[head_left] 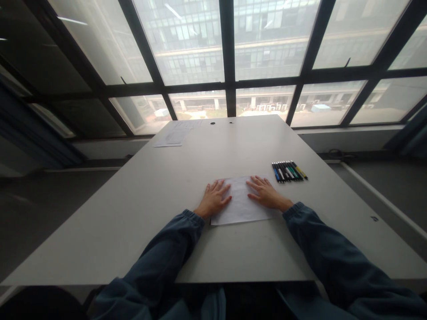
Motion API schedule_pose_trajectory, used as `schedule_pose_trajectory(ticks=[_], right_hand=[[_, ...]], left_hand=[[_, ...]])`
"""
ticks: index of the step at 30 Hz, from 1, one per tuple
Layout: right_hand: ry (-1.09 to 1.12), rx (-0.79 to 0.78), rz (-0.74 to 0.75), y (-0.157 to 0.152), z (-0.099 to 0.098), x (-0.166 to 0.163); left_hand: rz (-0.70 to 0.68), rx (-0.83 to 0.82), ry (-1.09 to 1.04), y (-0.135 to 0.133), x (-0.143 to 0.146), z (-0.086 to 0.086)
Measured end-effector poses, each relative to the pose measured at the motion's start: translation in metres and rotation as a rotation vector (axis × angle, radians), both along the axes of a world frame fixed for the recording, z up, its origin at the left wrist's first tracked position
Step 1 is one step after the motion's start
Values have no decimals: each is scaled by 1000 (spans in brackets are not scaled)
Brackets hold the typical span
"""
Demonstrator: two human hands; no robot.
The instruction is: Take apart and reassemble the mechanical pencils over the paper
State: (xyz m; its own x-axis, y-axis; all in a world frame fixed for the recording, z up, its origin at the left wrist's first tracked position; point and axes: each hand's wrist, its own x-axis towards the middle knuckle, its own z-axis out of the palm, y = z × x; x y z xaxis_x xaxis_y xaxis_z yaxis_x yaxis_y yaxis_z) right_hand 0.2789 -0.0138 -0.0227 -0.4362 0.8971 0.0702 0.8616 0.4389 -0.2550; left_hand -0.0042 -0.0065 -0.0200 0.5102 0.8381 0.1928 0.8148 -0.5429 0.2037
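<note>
A sheet of white paper (pixel 242 206) lies flat on the white table in front of me; whether more sheets lie under it I cannot tell. My left hand (pixel 215 198) rests on its left side, palm down with fingers spread. On the right side of the paper lies my right hand (pixel 265 193), also palm down, fingers stretched out and apart. Neither hand grips anything. Just beyond my right hand, a row of several pens (pixel 289 171) sits side by side, mostly black with blue, white, green and yellow parts.
The white table (pixel 133 226) runs away from me toward large dark-framed windows. Printed papers (pixel 173 134) lie at its far left. Two small dark round spots (pixel 212 123) show near the far edge. A small dark mark (pixel 374 218) is near the right edge.
</note>
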Motion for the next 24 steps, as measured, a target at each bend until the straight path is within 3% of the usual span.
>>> schedule_pose_trajectory(ticks=[24], right_hand=[[24, 25, 8, 0, 0, 1]], left_hand=[[8, -20, 11, 1, 0, 1]])
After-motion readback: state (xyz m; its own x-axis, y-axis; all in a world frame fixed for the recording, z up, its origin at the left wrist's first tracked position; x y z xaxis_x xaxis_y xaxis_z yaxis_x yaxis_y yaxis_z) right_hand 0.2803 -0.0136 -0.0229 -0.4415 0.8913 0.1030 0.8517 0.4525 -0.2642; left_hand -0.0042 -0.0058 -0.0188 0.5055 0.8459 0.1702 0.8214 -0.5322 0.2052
